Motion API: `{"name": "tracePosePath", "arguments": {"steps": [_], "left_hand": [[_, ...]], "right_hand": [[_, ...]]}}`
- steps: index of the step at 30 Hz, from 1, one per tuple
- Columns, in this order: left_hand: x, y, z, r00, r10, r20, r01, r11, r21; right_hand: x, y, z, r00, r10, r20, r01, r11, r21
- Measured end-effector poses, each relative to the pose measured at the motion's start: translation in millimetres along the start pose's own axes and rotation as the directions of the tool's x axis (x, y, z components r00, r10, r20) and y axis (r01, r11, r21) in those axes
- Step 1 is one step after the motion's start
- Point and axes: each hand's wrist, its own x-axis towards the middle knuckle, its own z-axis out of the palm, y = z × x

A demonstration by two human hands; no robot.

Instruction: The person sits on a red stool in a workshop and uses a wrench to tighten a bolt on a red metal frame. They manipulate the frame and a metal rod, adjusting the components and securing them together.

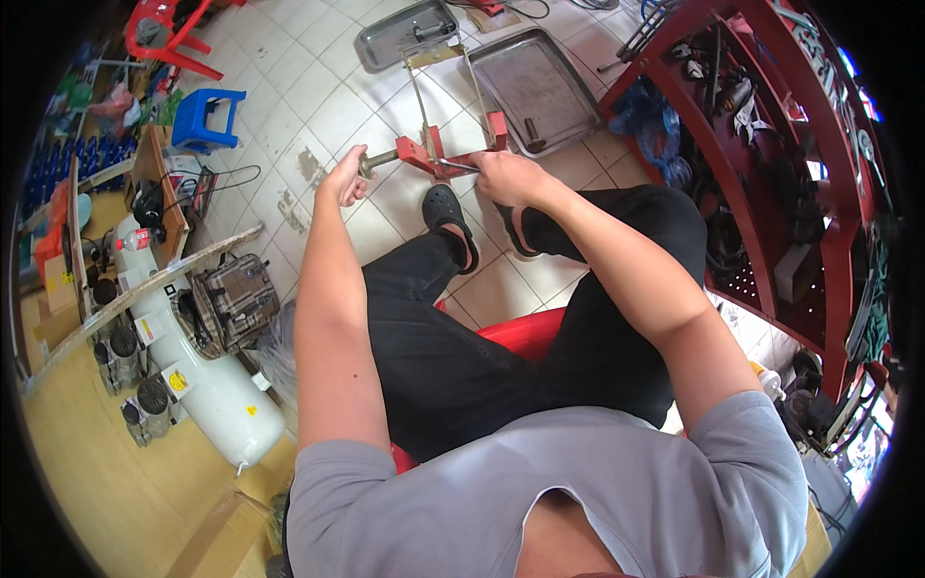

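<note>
A red metal frame with red end blocks and two long thin bars stands over the tiles in front of my feet. A thick metal rod sticks out of its left side. At that rod's outer end is my left hand, its thumb and fingers curled around the end piece. My right hand is closed at the frame's right part, around a slim grey metal bar that runs along the red crosspiece. The fingertips of this hand are partly hidden.
Beyond the frame lie a large metal tray with a metal part in it and a smaller tray. A red shelf rack with tools rises at right. At left are a blue stool and a white tank.
</note>
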Motion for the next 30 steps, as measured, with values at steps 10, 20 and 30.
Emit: {"name": "tracePosePath", "arguments": {"steps": [10,20,30], "left_hand": [[1.8,1.0,21.6,0.961,0.179,-0.209,-0.237,0.924,-0.301],[10.7,-5.2,6.7,0.997,0.07,-0.026,-0.073,0.99,-0.124],[8.6,-2.8,14.2,0.984,0.067,-0.164,-0.075,0.996,-0.046]], "right_hand": [[9.4,6.0,18.6,0.995,0.033,-0.092,-0.025,0.996,0.081],[5.8,-1.0,9.9,0.998,0.057,-0.006,-0.056,0.996,0.064],[7.2,-3.7,10.1,0.998,0.067,0.008,-0.068,0.995,0.068]]}}
